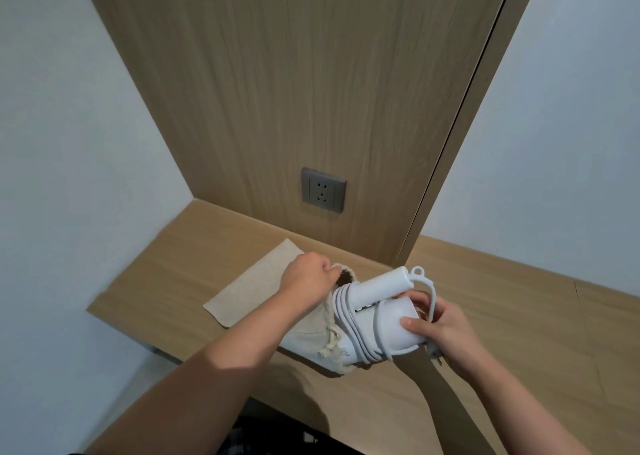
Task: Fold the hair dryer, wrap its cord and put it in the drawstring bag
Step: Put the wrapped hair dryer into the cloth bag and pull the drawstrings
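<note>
Head view shows the left hand (pixel 306 274) pinching the rim of the beige bag (pixel 263 288) open on the desk (pixel 519 316), while just beside it the right hand (pixel 438 330) grips the folded white hair dryer (pixel 377 319), cord (pixel 349 319) wrapped around it, at the bag's mouth

Left hand (pixel 306 274) fisted, right hand (pixel 438 330) cupped.
</note>
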